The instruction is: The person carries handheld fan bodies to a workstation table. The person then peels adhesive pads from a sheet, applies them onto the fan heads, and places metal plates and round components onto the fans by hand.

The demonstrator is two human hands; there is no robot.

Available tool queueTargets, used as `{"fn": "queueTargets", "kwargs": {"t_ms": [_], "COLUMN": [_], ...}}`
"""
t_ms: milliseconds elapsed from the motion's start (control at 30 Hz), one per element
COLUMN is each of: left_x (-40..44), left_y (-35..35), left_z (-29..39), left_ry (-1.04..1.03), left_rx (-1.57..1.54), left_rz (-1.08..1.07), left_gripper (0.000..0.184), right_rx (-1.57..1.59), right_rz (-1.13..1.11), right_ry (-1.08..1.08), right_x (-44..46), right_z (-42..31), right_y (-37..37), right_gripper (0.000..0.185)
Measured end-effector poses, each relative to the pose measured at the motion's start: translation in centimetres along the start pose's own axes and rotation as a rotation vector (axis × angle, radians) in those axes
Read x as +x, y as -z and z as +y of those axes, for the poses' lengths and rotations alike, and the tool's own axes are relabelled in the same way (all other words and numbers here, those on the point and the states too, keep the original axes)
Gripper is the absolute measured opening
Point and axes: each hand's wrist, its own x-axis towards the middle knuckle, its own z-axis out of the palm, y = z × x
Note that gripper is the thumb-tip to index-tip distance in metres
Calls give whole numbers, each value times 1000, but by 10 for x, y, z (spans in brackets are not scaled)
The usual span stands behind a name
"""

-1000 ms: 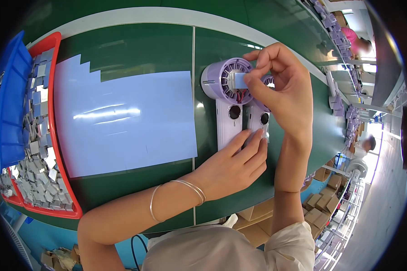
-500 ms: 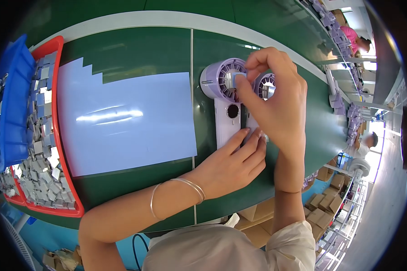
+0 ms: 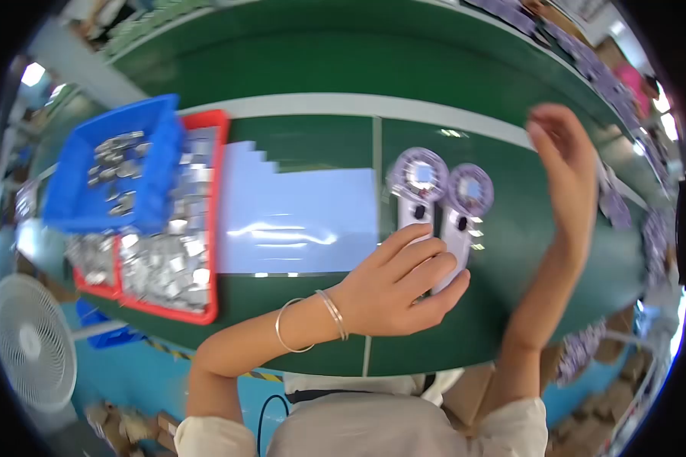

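Observation:
Two lilac handheld fans lie side by side on the green table, a left fan (image 3: 419, 177) and a right fan (image 3: 471, 190). Each round head shows a pale bluish square in its centre, and each handle has a dark oval button. My left hand (image 3: 400, 286) is closed over the lower handles, its fingers bent across them. To the right of the fans, my right hand (image 3: 568, 156) is raised, blurred by motion. Its fingers are loosely bent with the thumb apart, and I see nothing between them.
A bluish sheet (image 3: 301, 221) lies left of the fans. Beyond it, a red tray (image 3: 219, 198) holds many small silvery square pieces. A blue bin (image 3: 68, 190) with round metal parts rests on the tray. More lilac parts (image 3: 613, 202) stand at the right edge.
My right hand has left the left fan's head and moved right. The bluish square it held there now sits in that head. My left hand stays on the handles; the view has shifted.

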Motion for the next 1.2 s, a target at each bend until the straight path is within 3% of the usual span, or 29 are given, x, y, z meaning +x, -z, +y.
{"fn": "queueTargets", "kwargs": {"t_ms": [33,100,167,233,367,400,467,533,567,667,833,1000,1067,1200], "left_x": [5,10,21,12,-48,-47,-45,-68,-72,-59,-55,-50,-35,-27], "left_y": [31,100,182,255,380,376,363,350,340,328,327,326,319,336], "left_z": [-2,-17,-39,-70,-151,-152,-160,-189,-195,-198,-193,-187,-172,-167], "left_ry": [43,121,110,482,1130,1125,1224,831,875,1050,979,875,964,1067], "left_rx": [15,238,758,788,736,736,728,903,920,927,971,1135,1146,1013], "left_rz": [22,122,178,203,-205,-194,-450,-764,-890,-1050,-1124,-1196,-1276,-1124], "left_gripper": [44,34,28,26,37,37,42,42,32,32,25,31,46,44], "right_rx": [-10,33,59,132,147,142,139,115,102,95,78,56,52,20], "right_rz": [25,104,71,78,75,72,40,28,20,14,39,19,14,14], "right_ry": [-8,-39,-2,31,44,47,-11,-15,-6,-20,-31,-15,-14,12], "right_x": [-1,-4,-6,-5,-6,-6,-7,-9,-10,-12,-16,-17,-17,-17], "right_z": [-2,8,29,29,23,20,16,6,2,-3,-17,-21,-24,-25], "right_y": [9,25,50,43,51,54,47,39,35,30,27,26,26,27], "right_gripper": [20,20,25,23,18,17,15,13,13,12,13,13,12,13]}}
